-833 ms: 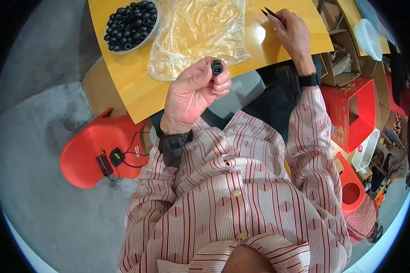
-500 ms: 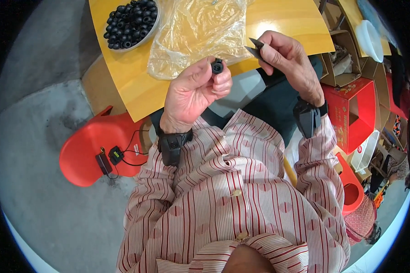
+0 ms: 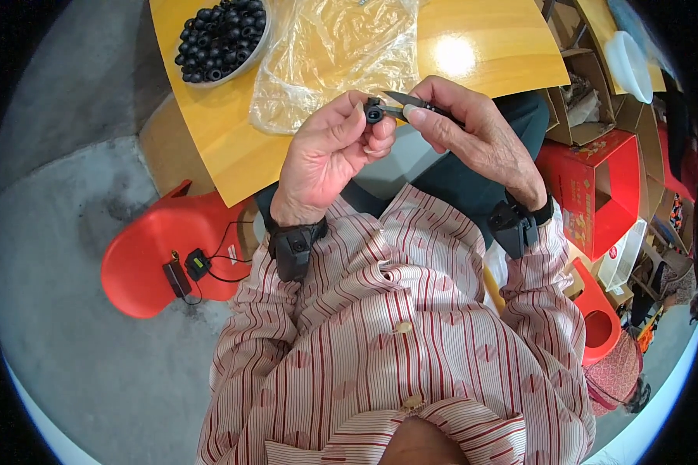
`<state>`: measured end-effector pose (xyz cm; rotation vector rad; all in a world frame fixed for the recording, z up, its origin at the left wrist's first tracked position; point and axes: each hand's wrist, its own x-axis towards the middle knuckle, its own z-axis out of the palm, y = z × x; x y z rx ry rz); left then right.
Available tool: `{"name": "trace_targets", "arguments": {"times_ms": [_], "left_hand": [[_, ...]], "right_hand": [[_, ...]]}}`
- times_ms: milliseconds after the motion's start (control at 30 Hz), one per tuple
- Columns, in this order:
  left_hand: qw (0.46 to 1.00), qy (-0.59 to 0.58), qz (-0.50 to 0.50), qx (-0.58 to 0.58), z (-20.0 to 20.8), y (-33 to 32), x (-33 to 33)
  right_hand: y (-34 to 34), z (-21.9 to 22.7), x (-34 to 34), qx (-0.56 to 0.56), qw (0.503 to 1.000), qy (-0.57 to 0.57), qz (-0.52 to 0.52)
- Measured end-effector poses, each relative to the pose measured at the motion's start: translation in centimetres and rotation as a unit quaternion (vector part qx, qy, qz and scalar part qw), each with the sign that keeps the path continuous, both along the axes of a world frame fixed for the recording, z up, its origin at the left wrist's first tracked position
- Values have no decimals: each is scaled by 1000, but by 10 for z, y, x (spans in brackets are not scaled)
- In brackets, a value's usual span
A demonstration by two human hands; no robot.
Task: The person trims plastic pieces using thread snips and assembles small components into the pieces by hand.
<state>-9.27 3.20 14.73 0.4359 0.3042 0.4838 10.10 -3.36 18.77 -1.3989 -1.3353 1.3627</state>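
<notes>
Between the thumb and fingers of my left hand is a small black round part with a hole through its middle, facing up. A small black nub stands at its upper edge. My right hand is closed on dark thread snips with two pointed blades. The blades are spread apart, and their tips are beside the black part, seeming to reach its upper right edge; I cannot tell if they touch it. Both hands are just off the near edge of the yellow table.
A bowl heaped with similar black parts stands at the table's far left. Next to it lies a crumpled clear plastic bag. On my left is a red chair with a small black cabled device. A red box stands on my right.
My right hand has moved left and slightly down, bringing the snips from clear of the black part to right beside it. My left hand has barely moved.
</notes>
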Motion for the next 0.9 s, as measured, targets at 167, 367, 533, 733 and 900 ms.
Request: {"name": "trace_targets", "arguments": {"times_ms": [167, 367, 533, 733, 900], "left_hand": [[999, 25, 24, 11, 1, 0, -2], [993, 62, 45, 93, 4, 1, -4], [979, 108, 51, 165, 13, -2, 1], [972, 110, 64, 199, 13, -4, 5], [962, 136, 72, 225, 12, -4, 4]], "right_hand": [[0, 4, -3, -2, 999, -30, -16], [-6, 13, -9, 61, 987, -143, -41], [-6, 14, -6, -92, 994, 52, -24], [-7, 15, -8, -144, 977, 156, -23], [-9, 10, -13, -135, 981, 132, -40]]}}
